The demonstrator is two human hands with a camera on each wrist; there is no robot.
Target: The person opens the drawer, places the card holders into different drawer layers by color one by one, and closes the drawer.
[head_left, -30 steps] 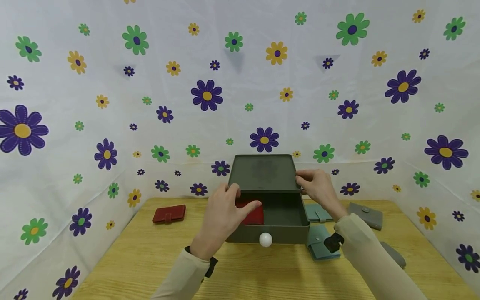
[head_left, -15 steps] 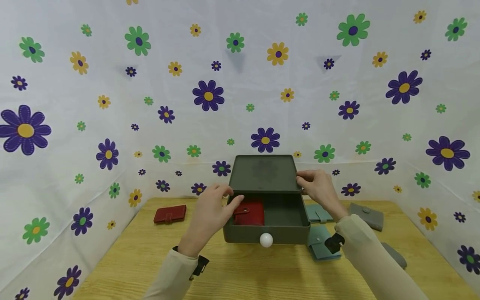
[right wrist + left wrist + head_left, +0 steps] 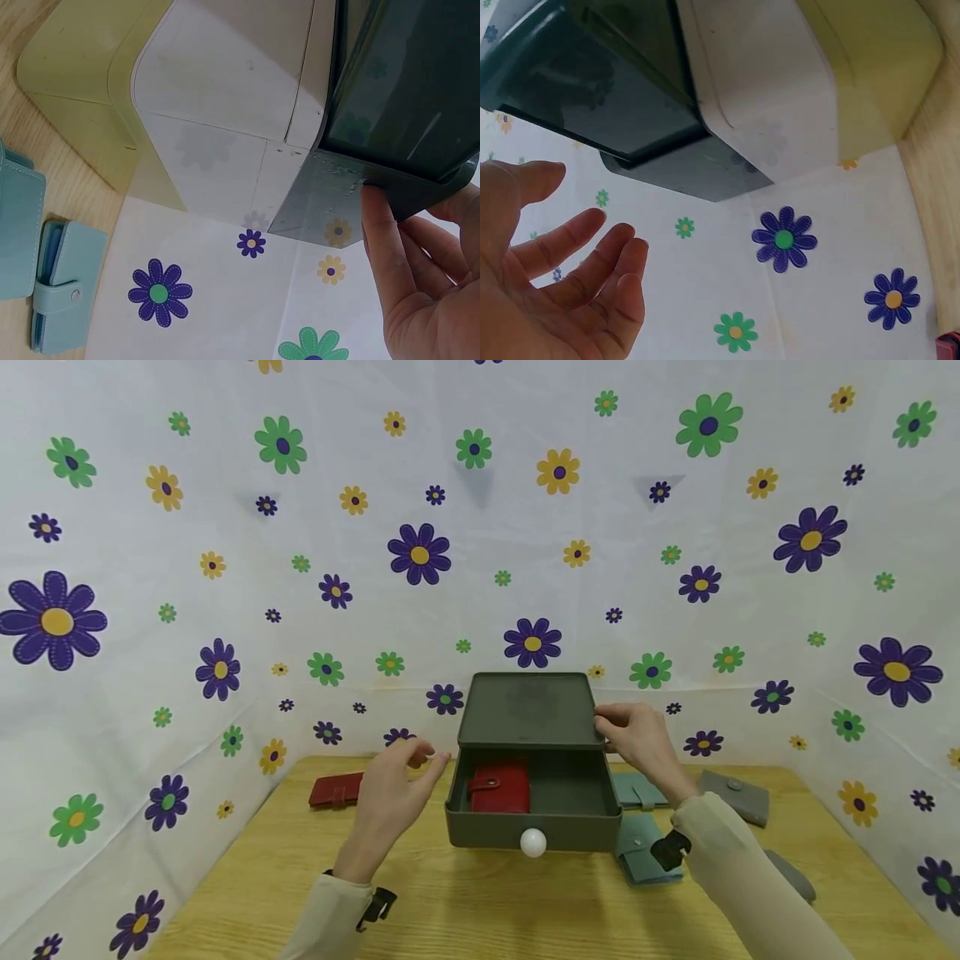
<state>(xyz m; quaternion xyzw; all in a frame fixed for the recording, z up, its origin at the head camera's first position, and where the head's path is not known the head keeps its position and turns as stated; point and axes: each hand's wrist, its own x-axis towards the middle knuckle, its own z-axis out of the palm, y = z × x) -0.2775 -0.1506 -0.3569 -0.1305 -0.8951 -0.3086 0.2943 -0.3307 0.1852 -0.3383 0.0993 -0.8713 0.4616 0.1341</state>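
While our right hand (image 3: 637, 739) pinches the right rim of the grey drawer box (image 3: 531, 710), our left hand (image 3: 392, 789) hovers with fingers loosely spread, empty, just left of its pulled-out drawer (image 3: 534, 827), where a red wallet (image 3: 501, 789) lies at left.

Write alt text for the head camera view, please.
A dark green drawer box sits on a wooden table, its drawer pulled open with a red wallet inside. The right hand holds the box's top corner; the left hand hovers open beside the drawer.
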